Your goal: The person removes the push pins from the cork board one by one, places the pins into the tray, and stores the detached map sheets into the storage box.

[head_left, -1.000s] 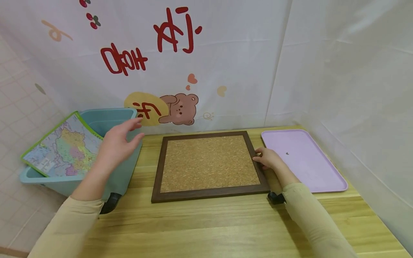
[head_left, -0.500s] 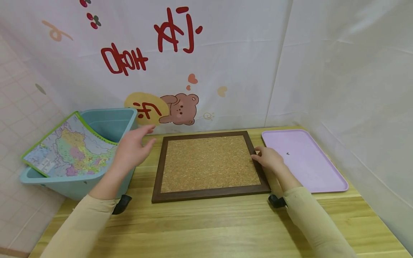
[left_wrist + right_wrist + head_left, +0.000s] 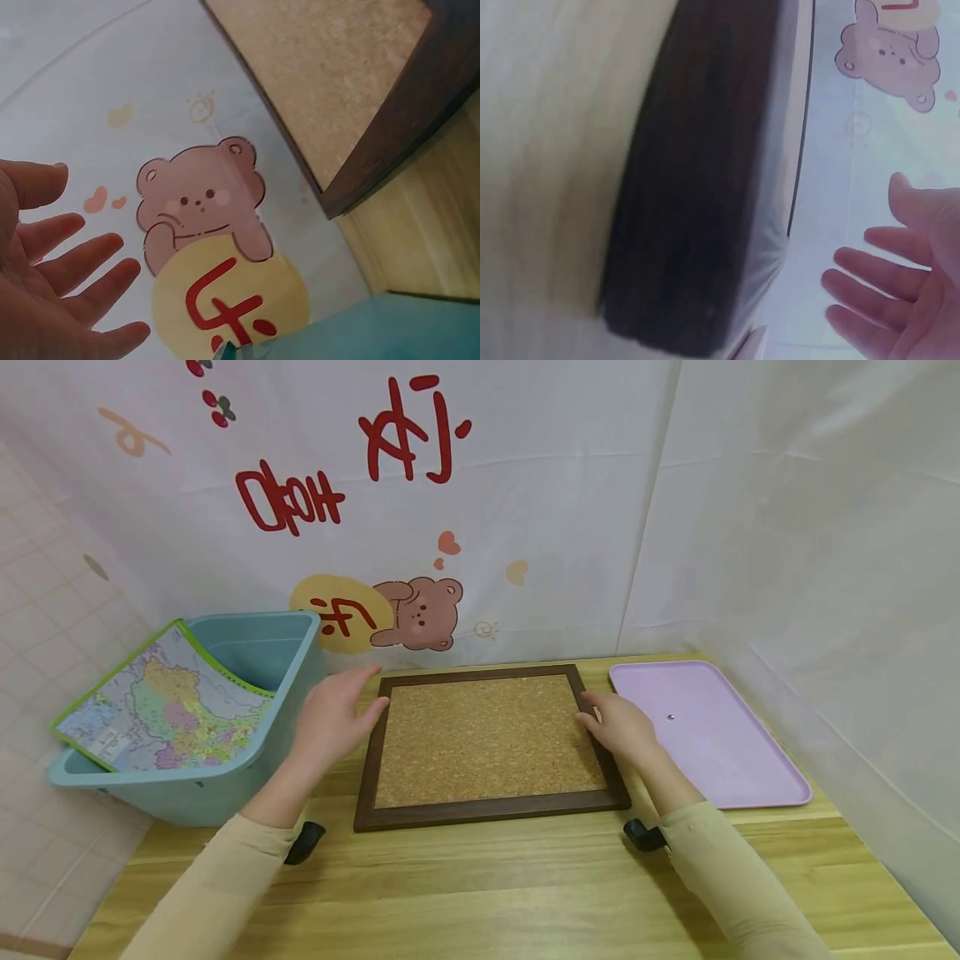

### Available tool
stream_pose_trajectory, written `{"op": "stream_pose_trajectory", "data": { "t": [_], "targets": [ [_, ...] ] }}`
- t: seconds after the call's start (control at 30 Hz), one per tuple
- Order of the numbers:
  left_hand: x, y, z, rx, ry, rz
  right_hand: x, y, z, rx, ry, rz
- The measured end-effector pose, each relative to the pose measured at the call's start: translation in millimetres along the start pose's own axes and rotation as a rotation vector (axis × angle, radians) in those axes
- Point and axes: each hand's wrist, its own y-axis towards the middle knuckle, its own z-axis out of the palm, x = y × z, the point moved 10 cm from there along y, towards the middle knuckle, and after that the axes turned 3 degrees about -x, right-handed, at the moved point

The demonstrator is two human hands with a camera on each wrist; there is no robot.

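Note:
A corkboard in a dark brown wooden frame lies flat on the wooden table. Near its left edge is my left hand, thumb and fingers spread and holding nothing. At the opposite edge, my right hand hovers with its thumb over the frame. The right wrist view shows that hand's fingers apart from the board's dark side. In the left wrist view the fingers are loosely spread, with a corner of the frame beyond them.
At the left stands a teal bin with a colourful map leaning in it. A lilac tray lies to the right, bearing a small shiny bit. Behind hangs a white printed curtain.
My left hand has moved right, from in front of the bin to the board's left edge. The right hand has lifted slightly off the right edge. The board has stayed in place.

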Motion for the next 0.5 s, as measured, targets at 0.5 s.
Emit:
{"op": "stream_pose_trajectory", "data": {
  "t": [0.5],
  "targets": [
    [-7.3, -13.8, 43.1, 0.031, 0.049, -0.004, 48.5, -7.2, -13.6, -0.195, -0.116, -0.256]
  ]
}}
